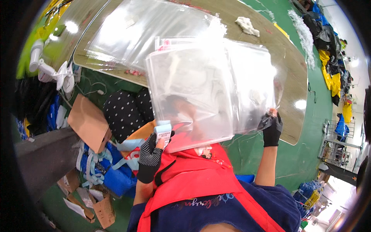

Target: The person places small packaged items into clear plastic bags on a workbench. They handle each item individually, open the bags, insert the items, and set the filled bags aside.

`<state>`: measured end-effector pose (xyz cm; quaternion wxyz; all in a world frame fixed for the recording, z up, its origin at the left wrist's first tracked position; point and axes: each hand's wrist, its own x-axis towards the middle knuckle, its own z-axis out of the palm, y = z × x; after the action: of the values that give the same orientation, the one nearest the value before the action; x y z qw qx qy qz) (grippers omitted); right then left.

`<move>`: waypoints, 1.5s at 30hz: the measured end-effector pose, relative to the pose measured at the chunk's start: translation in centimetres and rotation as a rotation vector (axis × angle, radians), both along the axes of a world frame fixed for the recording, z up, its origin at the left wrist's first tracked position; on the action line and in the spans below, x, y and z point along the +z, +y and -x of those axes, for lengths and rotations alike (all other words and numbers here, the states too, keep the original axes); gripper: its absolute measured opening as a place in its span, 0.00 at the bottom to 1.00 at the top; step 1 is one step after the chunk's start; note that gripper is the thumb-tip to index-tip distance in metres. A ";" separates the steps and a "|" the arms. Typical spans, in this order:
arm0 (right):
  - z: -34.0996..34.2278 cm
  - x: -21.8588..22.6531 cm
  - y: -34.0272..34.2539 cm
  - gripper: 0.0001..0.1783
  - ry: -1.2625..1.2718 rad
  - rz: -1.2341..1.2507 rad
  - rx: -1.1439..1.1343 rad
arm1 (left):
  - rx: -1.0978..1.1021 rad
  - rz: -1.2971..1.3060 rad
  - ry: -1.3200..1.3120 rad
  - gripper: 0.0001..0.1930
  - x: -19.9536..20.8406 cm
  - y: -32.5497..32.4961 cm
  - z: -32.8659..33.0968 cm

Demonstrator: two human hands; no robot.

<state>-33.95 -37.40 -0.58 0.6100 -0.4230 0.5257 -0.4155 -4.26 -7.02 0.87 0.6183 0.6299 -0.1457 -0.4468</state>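
While the left hand [150, 157] pinches a blue-and-white label [164, 132] between its fingers, short of the bench [294, 83], the right hand's [272, 129] fingers pinch clear plastic bags [250, 87] above the bench's near edge; light, level tension should limit creasing.

Brown table [294, 91], clear plastic sheets [123, 33] in piles, crumpled white scrap [247, 26]

You are in what looks like a workshop: a bench [295, 88] spread with clear sheets [189, 73], a green floor [295, 160], boxes [88, 120], a wire rack [337, 144] and plastic heaps [328, 77] to your right
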 end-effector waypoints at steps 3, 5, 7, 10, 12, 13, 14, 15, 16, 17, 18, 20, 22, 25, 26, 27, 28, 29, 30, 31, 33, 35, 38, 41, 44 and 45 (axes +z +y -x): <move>-2.0 4.2 1.4 0.31 -0.350 -0.177 0.119 | 0.006 -0.008 0.028 0.14 0.1 -0.1 -0.1; -2.5 4.2 1.8 0.32 -0.428 -0.113 0.366 | -0.019 -0.006 -0.008 0.15 -0.3 -0.1 -0.2; -3.4 4.4 2.5 0.22 0.081 0.005 0.209 | -0.048 -0.019 -0.035 0.15 0.0 -0.1 -0.3; -3.3 3.5 2.3 0.14 0.223 0.179 0.114 | -0.029 -0.005 -0.013 0.16 0.0 -0.3 0.0; -3.4 3.8 2.4 0.16 0.320 0.327 0.162 | -0.055 -0.026 -0.011 0.16 0.5 -0.4 -0.3; -3.3 4.0 2.3 0.16 0.258 0.287 0.161 | -0.058 -0.035 -0.022 0.16 0.5 -0.5 -0.2; -3.1 4.3 2.1 0.16 0.195 0.248 0.161 | -0.060 -0.045 -0.034 0.16 0.5 -0.5 -0.2; -2.9 4.6 1.7 0.16 0.134 0.211 0.158 | -0.064 -0.051 -0.045 0.16 0.4 -0.6 -0.2; -2.5 4.3 0.4 0.17 0.101 0.188 0.011 | -0.070 -0.047 -0.060 0.15 0.2 -0.5 -0.2; -1.9 4.2 -1.5 0.16 0.247 0.270 -0.043 | -0.074 -0.043 -0.074 0.15 -0.2 -0.1 0.0; -0.1 2.5 -4.3 0.15 0.529 0.597 -0.254 | -0.077 -0.033 -0.087 0.15 -0.6 -0.1 0.2; -2.2 1.9 -8.1 0.15 0.585 0.976 -0.349 | -0.053 -0.007 -0.074 0.15 0.0 -0.6 0.1; -9.9 6.1 -8.6 0.15 0.551 1.169 -0.048 | -0.016 -0.009 -0.049 0.15 0.2 -0.7 0.3; -19.5 5.5 -15.2 0.15 1.148 1.218 0.298 | 0.054 -0.027 0.002 0.15 0.0 -0.5 0.2; -21.8 4.1 -18.7 0.18 1.283 1.143 0.282 | 0.043 -0.069 -0.081 0.15 -0.6 -0.1 0.3; -23.2 2.4 -22.0 0.22 1.407 1.103 0.250 | 0.033 -0.112 -0.161 0.15 -1.2 0.2 0.3; -23.8 1.2 -24.9 0.24 1.527 0.934 0.380 | 0.032 -0.077 -0.096 0.16 -0.5 -0.4 0.4; -24.0 0.4 -26.8 0.25 1.633 0.752 0.513 | -0.081 -0.115 -0.140 0.17 -1.1 -0.2 0.2; -24.8 0.3 -27.2 0.26 1.632 0.821 0.541 | -0.067 -0.115 -0.130 0.17 -1.2 0.1 0.2; -25.2 0.3 -27.7 0.27 1.635 0.886 0.563 | -0.058 -0.111 -0.118 0.17 -1.1 0.1 0.4; -25.2 1.1 -27.3 0.28 1.665 0.834 0.567 | -0.041 -0.003 -0.068 0.17 0.2 -0.6 0.4; -26.3 3.2 -21.5 0.33 1.567 1.050 0.386 | 0.094 0.063 0.134 0.17 1.9 -1.3 0.2; -25.9 6.5 -6.3 0.22 0.490 0.937 0.638 | 0.172 0.152 0.179 0.19 2.5 -1.1 0.0; -21.6 4.5 8.5 0.28 0.186 0.417 1.252 | 0.186 0.201 0.218 0.20 4.6 -2.2 0.2; -23.1 6.6 13.8 0.29 0.198 0.434 1.071 | -0.033 -0.109 -0.133 0.18 4.6 -0.2 -0.2; -23.3 6.0 14.4 0.28 0.156 0.360 0.948 | -0.138 -0.183 -0.222 0.18 5.2 0.0 -0.4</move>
<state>-10.62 -23.04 5.44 0.6080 -0.7429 0.2401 -0.1442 -3.91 -6.99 6.08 0.5061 0.7178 -0.2149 -0.4271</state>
